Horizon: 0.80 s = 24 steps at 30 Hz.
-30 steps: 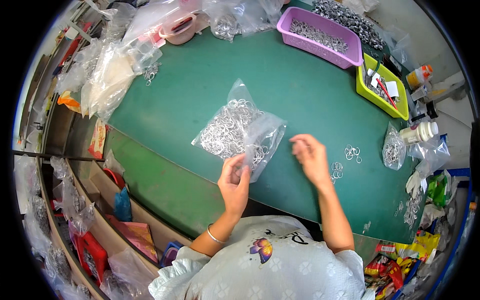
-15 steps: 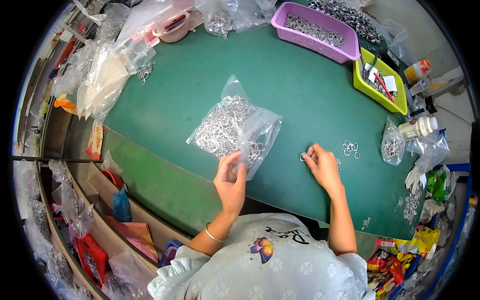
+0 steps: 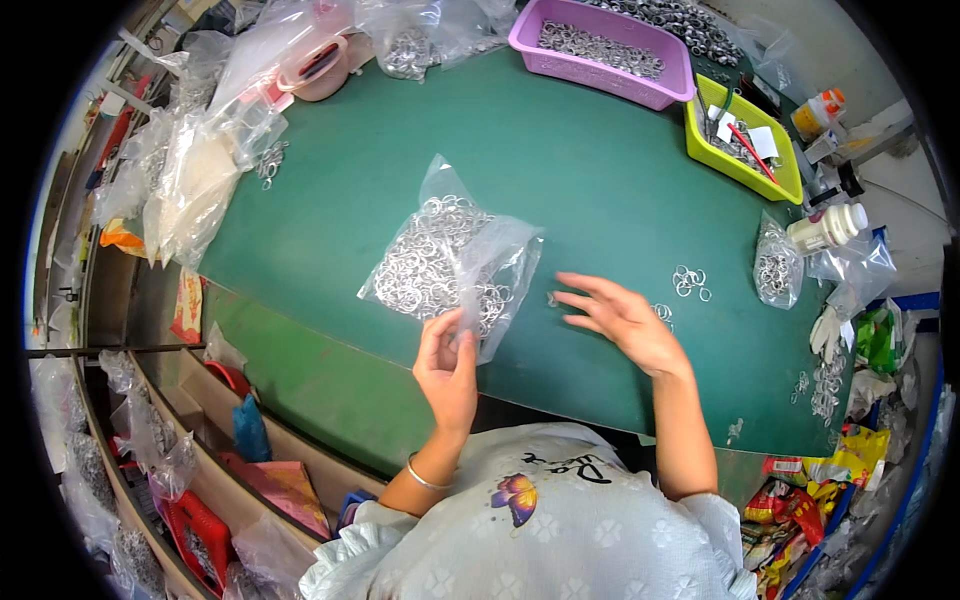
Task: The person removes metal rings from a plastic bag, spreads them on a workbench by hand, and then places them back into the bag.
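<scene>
A clear plastic bag (image 3: pixel 527 262) full of silvery metal rings (image 3: pixel 425 255) lies on the green table. My left hand (image 3: pixel 447 375) pinches the near edge of its opening between thumb and fingers. To the right of the bag, my right hand (image 3: pixel 630 325) is open, its fingers spread and pointing toward the bag. A small blurred light thing (image 3: pixel 551 299) shows just beyond those fingertips; I cannot make out whether it touches them. Beside the right hand lie a few loose rings (image 3: pixel 663 315), partly hidden by it, and a second small group of rings (image 3: pixel 690 282) sits farther right.
A purple basket (image 3: pixel 600 85) and a yellow-green basket (image 3: pixel 745 177), both with metal parts, stand at the far right. Near the right edge are a small filled bag (image 3: pixel 777 265) and a white bottle (image 3: pixel 828 228). Plastic bags (image 3: pixel 195 190) crowd the left end, beside a pink bowl (image 3: pixel 318 80).
My right hand has moved left toward the bag, and its closed fingers have spread apart. The left hand keeps its hold on the bag. The whole view has shifted slightly.
</scene>
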Available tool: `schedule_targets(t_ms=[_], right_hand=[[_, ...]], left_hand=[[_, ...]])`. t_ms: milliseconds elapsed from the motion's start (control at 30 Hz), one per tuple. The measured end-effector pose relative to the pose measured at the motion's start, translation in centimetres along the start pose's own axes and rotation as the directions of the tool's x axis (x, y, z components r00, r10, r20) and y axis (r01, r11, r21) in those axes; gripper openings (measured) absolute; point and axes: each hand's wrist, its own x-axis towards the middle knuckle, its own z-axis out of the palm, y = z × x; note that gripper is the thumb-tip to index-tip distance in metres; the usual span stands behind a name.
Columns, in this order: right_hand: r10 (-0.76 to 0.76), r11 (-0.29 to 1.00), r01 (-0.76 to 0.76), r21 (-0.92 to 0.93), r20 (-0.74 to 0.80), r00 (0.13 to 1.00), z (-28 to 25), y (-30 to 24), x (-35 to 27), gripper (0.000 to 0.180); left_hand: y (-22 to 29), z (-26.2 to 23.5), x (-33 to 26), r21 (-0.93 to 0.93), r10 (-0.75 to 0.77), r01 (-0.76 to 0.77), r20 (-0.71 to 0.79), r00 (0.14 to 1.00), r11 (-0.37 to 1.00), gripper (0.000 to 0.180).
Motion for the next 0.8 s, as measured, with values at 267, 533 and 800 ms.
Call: schedule_targets(t_ms=[267,533,800], right_hand=[[-0.073,0.957,-0.032,-0.290,-0.344,0.936,-3.8,1.6,-1.5,0.028],[-0.558,0.197,0.057,-0.979,-0.064,0.828,-0.2,4.8,3.9,0.025],[-0.493,0.734,0.358,-0.577,-0.090,0.865,6.4,3.2,6.1,0.026]], left_hand=[[0.0,0.3,0.0,-0.009,0.006,-0.006,-0.002,1.000,1.000,0.028],[0.1,0.3,0.1,-0.016,0.036,-0.036,-0.007,0.999,0.999,0.028],[0.0,0.6,0.0,0.011,0.047,-0.047,-0.021,0.999,0.999,0.025]])
